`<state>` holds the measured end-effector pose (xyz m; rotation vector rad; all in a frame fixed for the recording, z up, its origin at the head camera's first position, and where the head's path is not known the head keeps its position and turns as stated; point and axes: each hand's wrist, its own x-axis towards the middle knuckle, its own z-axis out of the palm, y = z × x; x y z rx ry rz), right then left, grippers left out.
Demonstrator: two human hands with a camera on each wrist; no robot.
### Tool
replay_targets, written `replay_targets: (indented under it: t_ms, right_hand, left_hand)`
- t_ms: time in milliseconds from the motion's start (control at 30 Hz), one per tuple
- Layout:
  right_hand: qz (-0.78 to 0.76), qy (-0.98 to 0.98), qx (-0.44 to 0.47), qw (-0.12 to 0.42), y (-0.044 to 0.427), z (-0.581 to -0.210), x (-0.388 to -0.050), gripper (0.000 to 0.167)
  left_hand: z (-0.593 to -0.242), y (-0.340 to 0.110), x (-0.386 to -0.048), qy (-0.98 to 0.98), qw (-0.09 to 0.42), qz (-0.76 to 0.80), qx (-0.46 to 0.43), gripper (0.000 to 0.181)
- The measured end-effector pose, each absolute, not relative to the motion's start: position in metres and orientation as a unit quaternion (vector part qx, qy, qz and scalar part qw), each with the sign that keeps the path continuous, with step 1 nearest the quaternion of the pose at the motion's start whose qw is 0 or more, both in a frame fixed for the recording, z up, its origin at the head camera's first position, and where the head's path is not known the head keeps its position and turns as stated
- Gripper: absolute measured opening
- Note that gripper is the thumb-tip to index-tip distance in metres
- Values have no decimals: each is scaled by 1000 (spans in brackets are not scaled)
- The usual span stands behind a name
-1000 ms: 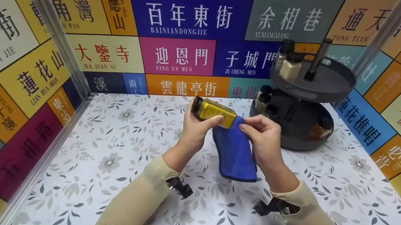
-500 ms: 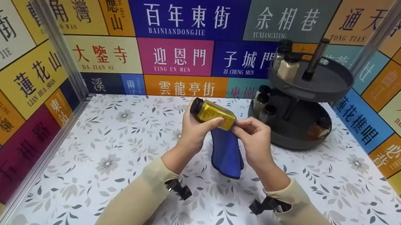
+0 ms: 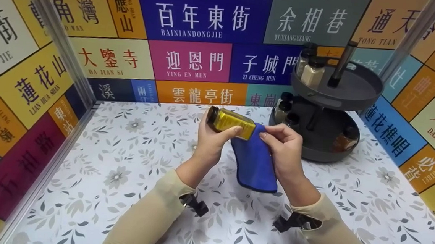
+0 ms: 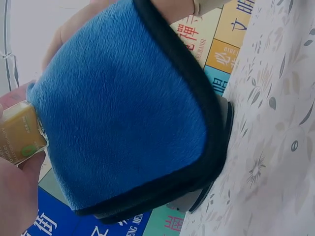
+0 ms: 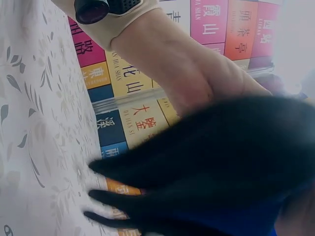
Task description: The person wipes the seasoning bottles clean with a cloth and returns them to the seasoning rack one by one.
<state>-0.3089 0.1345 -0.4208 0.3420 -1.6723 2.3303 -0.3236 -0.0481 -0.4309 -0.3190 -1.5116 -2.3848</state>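
Observation:
My left hand (image 3: 210, 142) grips a clear jar (image 3: 234, 124) with yellow contents and a black lid, tilted with its lid toward the upper left. A blue cloth (image 3: 256, 163) with dark edging is pinched between thumb and fingers of my right hand (image 3: 286, 146) at the jar's bottom end. From there the cloth hangs down above the table. In the left wrist view the cloth (image 4: 123, 108) fills the middle, and the jar's labelled end (image 4: 22, 132) shows at the left. Dark, blurred cloth (image 5: 211, 162) covers much of the right wrist view, hiding the right fingers.
A dark two-tier round rack (image 3: 338, 96) stands at the back right. Its upper tier holds jars, one with pale contents (image 3: 312, 73); several more sit on the lower tier. The table (image 3: 119, 207) has a floral cover, and sign-printed walls (image 3: 202, 13) stand around it.
My right hand moved left against the jar's end with the cloth, then back right. The cloth swung with it and spreads wider now. The left hand and jar stayed nearly still.

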Motion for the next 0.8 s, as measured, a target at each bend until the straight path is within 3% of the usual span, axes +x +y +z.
replay_targets:
  t_ms: [133,300,533,667,800]
  right_hand:
    - [800,-569,105,160,131,-424,-312,31]
    - [781,-594,109,159,128,-429,-315,28]
    - [762,-625,147,87,133,-427,-313,23]
    - [778,-602,177,35,143,-422,-314,32]
    - [806,-569,156,41,144,-418,-313,38]
  left_hand:
    - [-431,-45,-319,-533,144,-825,-121,62]
    - [-431,-44,-317,-535,151,-821,-128,61]
    - [-431,-48,-322,-519,157,-831,-127,62]
    - [-432,-51,-324,-524,154,-828,-129,64]
    - [-433,-50,-324,-525,150,-828,-128,64]
